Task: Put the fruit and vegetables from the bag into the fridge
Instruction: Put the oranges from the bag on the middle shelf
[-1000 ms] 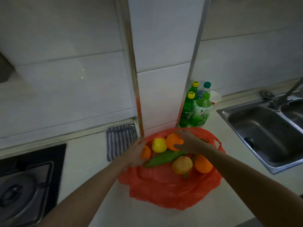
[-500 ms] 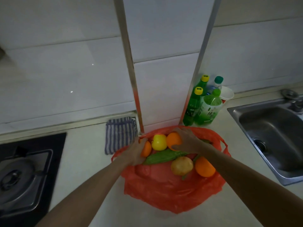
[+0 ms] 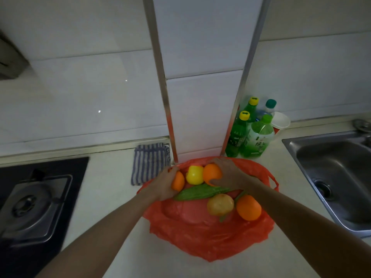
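Observation:
A red plastic bag [image 3: 202, 235] lies spread open on the counter. On it lie a yellow apple [image 3: 194, 174], a green bitter gourd [image 3: 200, 194], a brownish potato [image 3: 220, 204] and an orange [image 3: 248, 207] at the right. My left hand [image 3: 160, 186] wraps a small orange [image 3: 178, 181] at the bag's left edge. My right hand [image 3: 228, 174] grips another orange [image 3: 211, 173] at the back of the bag, thumb beneath it. No fridge is in view.
Green drink bottles [image 3: 251, 137] and a white bowl [image 3: 280, 120] stand behind the bag by the tiled pillar. A striped cloth [image 3: 149, 162] lies at the left, then a gas hob [image 3: 34, 205]. A steel sink [image 3: 337, 177] is at the right.
The view shifted slightly. My right hand has closed around the back orange, thumb now under it. My left hand stays on the small orange.

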Demonstrator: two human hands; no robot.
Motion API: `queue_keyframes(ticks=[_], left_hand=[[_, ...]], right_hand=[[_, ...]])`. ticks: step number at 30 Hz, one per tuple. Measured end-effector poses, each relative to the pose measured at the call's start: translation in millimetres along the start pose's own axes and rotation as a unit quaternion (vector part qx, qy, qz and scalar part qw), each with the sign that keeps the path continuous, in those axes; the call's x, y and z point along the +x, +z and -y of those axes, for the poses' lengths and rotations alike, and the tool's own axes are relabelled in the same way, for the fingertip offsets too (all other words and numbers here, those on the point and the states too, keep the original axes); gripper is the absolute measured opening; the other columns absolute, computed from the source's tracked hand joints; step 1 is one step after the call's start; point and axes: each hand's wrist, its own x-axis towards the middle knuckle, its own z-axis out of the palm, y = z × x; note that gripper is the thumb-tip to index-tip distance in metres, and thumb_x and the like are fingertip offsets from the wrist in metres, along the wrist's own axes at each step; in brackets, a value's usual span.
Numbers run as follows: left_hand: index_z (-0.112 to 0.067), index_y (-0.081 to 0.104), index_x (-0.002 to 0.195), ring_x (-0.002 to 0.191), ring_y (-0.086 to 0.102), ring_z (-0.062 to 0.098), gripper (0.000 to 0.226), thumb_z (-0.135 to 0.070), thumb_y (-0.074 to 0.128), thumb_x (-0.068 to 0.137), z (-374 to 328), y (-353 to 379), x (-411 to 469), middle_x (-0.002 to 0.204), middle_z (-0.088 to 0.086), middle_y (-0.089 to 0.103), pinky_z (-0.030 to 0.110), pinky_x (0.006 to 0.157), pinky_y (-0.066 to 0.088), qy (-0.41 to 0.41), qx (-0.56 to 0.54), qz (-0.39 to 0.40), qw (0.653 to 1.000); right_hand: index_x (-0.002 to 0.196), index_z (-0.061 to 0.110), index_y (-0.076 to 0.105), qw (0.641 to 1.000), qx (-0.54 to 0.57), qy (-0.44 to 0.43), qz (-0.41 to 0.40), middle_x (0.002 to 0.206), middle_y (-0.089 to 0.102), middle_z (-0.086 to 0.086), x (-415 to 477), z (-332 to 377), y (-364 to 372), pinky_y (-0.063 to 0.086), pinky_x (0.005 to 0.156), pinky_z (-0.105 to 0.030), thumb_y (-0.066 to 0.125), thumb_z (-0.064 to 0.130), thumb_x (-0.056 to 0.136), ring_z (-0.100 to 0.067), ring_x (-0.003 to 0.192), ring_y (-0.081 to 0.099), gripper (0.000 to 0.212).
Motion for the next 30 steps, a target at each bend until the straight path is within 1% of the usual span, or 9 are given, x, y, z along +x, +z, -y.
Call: queue_keyframes(ticks=[4,8,13,17,19,24,25,27,30], left_hand=[[-0.030,0.016,0.147,0.119,0.045,0.028,0.093,-0.033,0.074,0.075,-2,-12,-13,0.133,0.011,0.038,0.035,0.095,0.042,-0.015,-0.024,0.003,1.000],[-0.025,0.028,0.142,0.118,0.046,0.028,0.083,-0.032,0.076,0.074,-1,-31,-30,0.133,0.011,0.038,0.035,0.093,0.042,-0.035,-0.018,-0.029,0.999],[-0.021,0.031,0.140,0.119,0.046,0.032,0.082,-0.031,0.077,0.073,16,-52,-64,0.134,0.014,0.038,0.040,0.094,0.046,-0.068,-0.025,-0.063,0.995],[-0.023,0.028,0.141,0.118,0.045,0.030,0.085,-0.037,0.077,0.073,33,-72,-101,0.132,0.014,0.038,0.042,0.095,0.047,-0.107,-0.031,-0.090,0.990],[-0.022,0.028,0.142,0.120,0.045,0.031,0.084,-0.036,0.076,0.075,42,-81,-123,0.133,0.013,0.037,0.042,0.097,0.046,-0.126,-0.030,-0.110,0.986],[-0.023,0.028,0.142,0.123,0.044,0.031,0.084,-0.031,0.078,0.076,69,-104,-188,0.138,0.011,0.034,0.040,0.099,0.045,-0.168,-0.020,-0.170,0.971],[-0.024,0.028,0.142,0.122,0.045,0.031,0.084,-0.032,0.078,0.075,74,-107,-202,0.138,0.011,0.033,0.040,0.099,0.045,-0.176,-0.022,-0.177,0.968],[-0.024,0.029,0.141,0.120,0.046,0.031,0.083,-0.033,0.079,0.075,84,-116,-230,0.137,0.010,0.033,0.042,0.099,0.045,-0.193,-0.026,-0.195,0.961],[-0.027,0.031,0.139,0.119,0.047,0.030,0.082,-0.034,0.079,0.073,101,-127,-282,0.136,0.009,0.035,0.042,0.099,0.045,-0.219,-0.032,-0.228,0.948]], right_hand=[[0.141,0.017,0.041,1.000,-0.004,-0.003,0.003,0.143,0.042,-0.013,-2,12,-5,0.034,0.109,-0.043,0.073,0.040,0.079,-0.034,0.132,0.040,0.074],[0.141,0.019,0.040,1.000,-0.019,-0.003,0.007,0.141,0.041,-0.013,6,31,-4,0.037,0.107,-0.043,0.074,0.042,0.077,-0.034,0.130,0.040,0.076],[0.140,0.023,0.036,0.997,-0.035,-0.062,0.037,0.130,0.042,-0.010,14,65,-4,0.044,0.095,-0.042,0.075,0.041,0.078,-0.030,0.117,0.046,0.076],[0.137,0.022,0.039,0.993,-0.052,-0.097,0.039,0.123,0.043,-0.013,21,105,-5,0.044,0.094,-0.043,0.077,0.037,0.076,-0.033,0.114,0.049,0.074],[0.138,0.021,0.039,0.990,-0.057,-0.118,0.043,0.126,0.044,-0.014,22,129,-4,0.043,0.097,-0.042,0.078,0.036,0.074,-0.033,0.115,0.048,0.076],[0.135,0.022,0.043,0.979,-0.085,-0.180,0.033,0.128,0.048,-0.011,26,199,8,0.039,0.101,-0.036,0.060,0.067,0.052,-0.028,0.118,0.047,0.096],[0.135,0.023,0.043,0.978,-0.089,-0.185,0.034,0.126,0.048,-0.010,25,213,10,0.040,0.100,-0.036,0.065,0.064,0.056,-0.028,0.117,0.049,0.092],[0.135,0.023,0.042,0.974,-0.088,-0.206,0.043,0.123,0.046,-0.011,23,241,18,0.042,0.097,-0.037,0.078,0.044,0.070,-0.029,0.113,0.051,0.077],[0.137,0.021,0.041,0.964,-0.090,-0.247,0.052,0.123,0.045,-0.012,18,288,33,0.044,0.094,-0.036,0.079,0.033,0.075,-0.029,0.111,0.051,0.073]])
